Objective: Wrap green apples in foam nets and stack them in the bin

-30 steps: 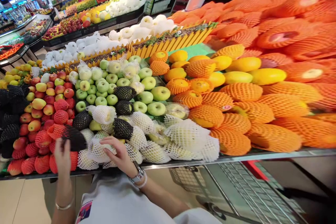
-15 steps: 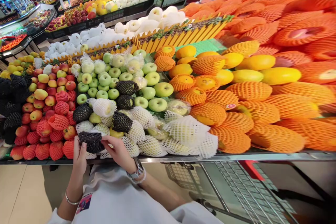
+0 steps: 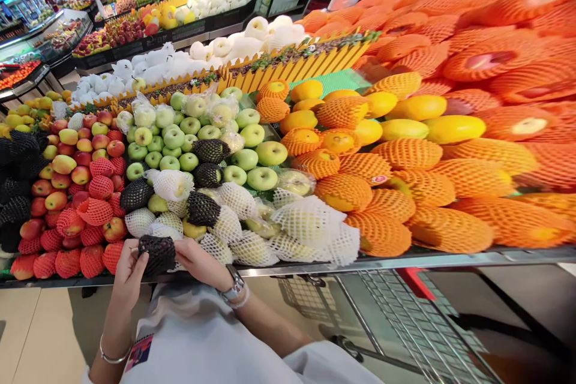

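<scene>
Between my two hands is a black foam fruit net, held just above the front edge of the fruit stand. My left hand pinches its left side with thumb and fingers. On its right side, my right hand grips the edge, with the fingertips partly hidden behind the net. Whether a fruit sits inside the net cannot be made out. Behind the net lie pears in white foam nets and several fruits in black nets. Green apples are heaped farther back.
Red apples, some in red nets, lie to the left. Mangoes in orange nets and papayas in orange-red nets fill the right. A metal rail edges the stand. A shopping cart stands below at right.
The black net has turned and looks more bunched between my hands. My left hand has shifted slightly left and down, its fingers more curled. The whole view has moved a little.
</scene>
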Motion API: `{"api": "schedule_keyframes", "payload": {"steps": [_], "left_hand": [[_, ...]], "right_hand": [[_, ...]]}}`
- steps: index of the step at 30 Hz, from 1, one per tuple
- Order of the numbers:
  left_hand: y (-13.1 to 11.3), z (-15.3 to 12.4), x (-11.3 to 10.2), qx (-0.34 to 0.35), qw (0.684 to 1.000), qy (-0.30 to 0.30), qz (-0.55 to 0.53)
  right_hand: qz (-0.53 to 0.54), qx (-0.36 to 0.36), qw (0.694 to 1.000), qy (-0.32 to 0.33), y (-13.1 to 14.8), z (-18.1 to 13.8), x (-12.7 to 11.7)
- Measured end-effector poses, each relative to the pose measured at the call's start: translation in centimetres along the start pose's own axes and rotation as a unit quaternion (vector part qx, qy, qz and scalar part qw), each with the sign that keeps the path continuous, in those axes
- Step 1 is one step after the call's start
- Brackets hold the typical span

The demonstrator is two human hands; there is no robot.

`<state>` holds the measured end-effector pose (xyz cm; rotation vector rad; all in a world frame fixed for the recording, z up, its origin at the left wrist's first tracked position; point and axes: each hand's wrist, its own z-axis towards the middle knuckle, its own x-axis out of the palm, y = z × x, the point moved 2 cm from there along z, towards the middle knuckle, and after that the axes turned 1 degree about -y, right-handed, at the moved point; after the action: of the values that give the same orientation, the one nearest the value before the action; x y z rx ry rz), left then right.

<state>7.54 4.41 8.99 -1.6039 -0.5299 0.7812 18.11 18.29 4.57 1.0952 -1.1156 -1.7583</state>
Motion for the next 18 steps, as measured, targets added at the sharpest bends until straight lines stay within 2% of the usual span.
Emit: {"api": "schedule_keyframes", "payload": {"steps": [3, 5, 8, 11, 15, 17, 18], "left_hand": [[0.5, 0.0, -0.1, -0.029, 0.997, 0.071, 0.02], [1.1, 0.1, 0.3, -0.031, 0.994, 0.098, 0.049], [1.5, 0.4, 1.6, -0.007, 0.988, 0.146, 0.055], [1.0, 0.8, 3.1, 0.033, 0.975, 0.214, 0.045], [0.3, 1.7, 4.1, 0.065, 0.973, 0.214, 0.065], [0.2, 1.9, 4.3, 0.074, 0.975, 0.197, 0.072], [0.1, 1.9, 4.3, 0.079, 0.976, 0.19, 0.076]], "right_hand": [[0.074, 0.013, 0.997, -0.004, -0.2, -0.1, -0.5], [0.165, 0.041, 0.985, -0.041, -0.5, -0.1, -0.6], [0.343, 0.092, 0.927, -0.125, -0.8, -0.1, -0.6], [0.454, 0.123, 0.867, -0.165, -0.8, 0.0, -0.8], [0.494, 0.125, 0.838, -0.193, -0.9, 0.0, -1.1], [0.486, 0.113, 0.84, -0.214, -1.4, 0.0, -1.1], [0.465, 0.104, 0.85, -0.225, -1.6, 0.0, -1.0]]}}
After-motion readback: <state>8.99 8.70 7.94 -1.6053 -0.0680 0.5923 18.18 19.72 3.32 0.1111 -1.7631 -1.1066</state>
